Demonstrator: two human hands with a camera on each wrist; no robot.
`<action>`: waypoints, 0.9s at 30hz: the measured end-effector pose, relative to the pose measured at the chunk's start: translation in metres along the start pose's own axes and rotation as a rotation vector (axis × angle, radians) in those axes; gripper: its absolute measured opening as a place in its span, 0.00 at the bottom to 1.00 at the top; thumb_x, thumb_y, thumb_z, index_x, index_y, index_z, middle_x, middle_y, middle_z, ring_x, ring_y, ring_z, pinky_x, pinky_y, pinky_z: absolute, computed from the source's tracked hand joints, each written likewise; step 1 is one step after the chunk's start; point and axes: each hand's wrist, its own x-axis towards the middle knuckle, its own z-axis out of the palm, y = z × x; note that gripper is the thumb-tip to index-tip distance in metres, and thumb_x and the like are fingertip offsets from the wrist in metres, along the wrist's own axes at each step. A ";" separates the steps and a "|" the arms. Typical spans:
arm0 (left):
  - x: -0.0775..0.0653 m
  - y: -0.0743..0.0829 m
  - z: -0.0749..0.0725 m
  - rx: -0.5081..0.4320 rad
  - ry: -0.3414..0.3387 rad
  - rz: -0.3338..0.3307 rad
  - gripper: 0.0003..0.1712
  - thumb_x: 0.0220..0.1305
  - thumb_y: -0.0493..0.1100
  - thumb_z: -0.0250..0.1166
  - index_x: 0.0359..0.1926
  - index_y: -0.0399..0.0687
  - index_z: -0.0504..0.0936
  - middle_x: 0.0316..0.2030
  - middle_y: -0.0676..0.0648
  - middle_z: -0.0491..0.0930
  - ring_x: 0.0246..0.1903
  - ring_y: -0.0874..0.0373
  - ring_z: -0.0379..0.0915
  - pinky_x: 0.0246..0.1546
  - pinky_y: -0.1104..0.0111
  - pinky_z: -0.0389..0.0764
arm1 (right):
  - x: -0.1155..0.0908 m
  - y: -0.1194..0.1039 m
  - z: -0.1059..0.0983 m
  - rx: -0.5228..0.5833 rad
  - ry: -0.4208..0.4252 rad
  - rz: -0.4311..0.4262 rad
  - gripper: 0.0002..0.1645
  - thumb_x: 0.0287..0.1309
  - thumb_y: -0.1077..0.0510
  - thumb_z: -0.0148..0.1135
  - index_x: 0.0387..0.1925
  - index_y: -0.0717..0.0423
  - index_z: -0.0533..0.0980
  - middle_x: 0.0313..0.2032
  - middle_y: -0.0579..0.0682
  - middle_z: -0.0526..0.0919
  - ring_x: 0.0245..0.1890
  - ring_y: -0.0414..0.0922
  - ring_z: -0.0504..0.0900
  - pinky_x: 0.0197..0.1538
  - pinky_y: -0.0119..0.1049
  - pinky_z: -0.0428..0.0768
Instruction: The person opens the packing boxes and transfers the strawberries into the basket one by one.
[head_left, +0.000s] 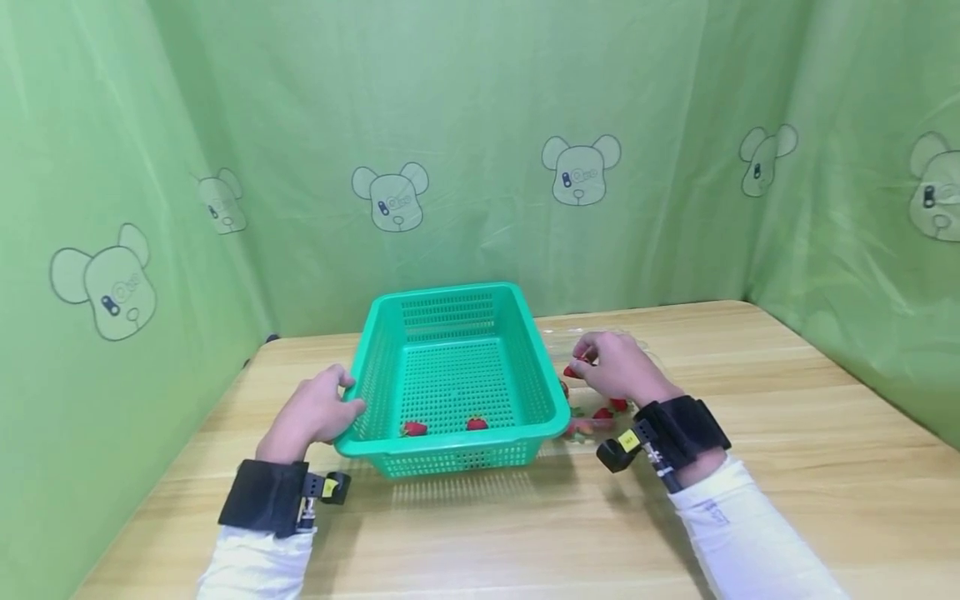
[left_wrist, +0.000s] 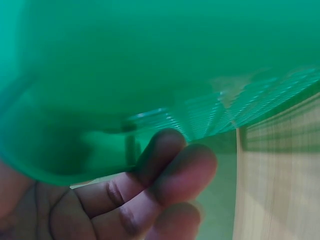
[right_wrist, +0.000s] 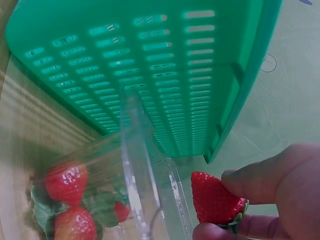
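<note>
A wood-grain table point(head_left: 465, 542) carries a green slotted basket point(head_left: 457, 458) and, just beside it, a clear plastic container point(right_wrist: 134, 187).

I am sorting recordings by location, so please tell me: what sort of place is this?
Probably a makeshift recording booth: green sheeting hangs on three sides of a wooden table, and small black wrist-worn devices suggest filming.

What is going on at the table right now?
A person is handling strawberries with both hands. The left hand holds the green basket at its left rim, while the right hand pinches one strawberry between thumb and fingers, outside the basket's right side, near a clear plastic container. Two strawberries lie inside the basket, toward its near side, and more strawberries are in the container.
</note>
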 end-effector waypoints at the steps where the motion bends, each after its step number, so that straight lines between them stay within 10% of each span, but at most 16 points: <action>1: 0.000 0.000 0.000 -0.002 0.000 0.002 0.24 0.65 0.40 0.58 0.57 0.31 0.65 0.40 0.35 0.77 0.25 0.53 0.75 0.26 0.64 0.79 | 0.000 0.000 0.000 -0.001 0.004 -0.001 0.10 0.60 0.56 0.60 0.38 0.59 0.77 0.39 0.61 0.83 0.32 0.51 0.78 0.31 0.40 0.77; 27: 0.001 -0.001 0.000 0.007 0.011 0.007 0.24 0.64 0.41 0.58 0.57 0.31 0.65 0.40 0.35 0.77 0.25 0.53 0.74 0.27 0.64 0.78 | -0.002 -0.009 -0.009 0.037 0.039 -0.021 0.11 0.61 0.56 0.58 0.40 0.60 0.77 0.41 0.62 0.83 0.27 0.49 0.78 0.28 0.39 0.75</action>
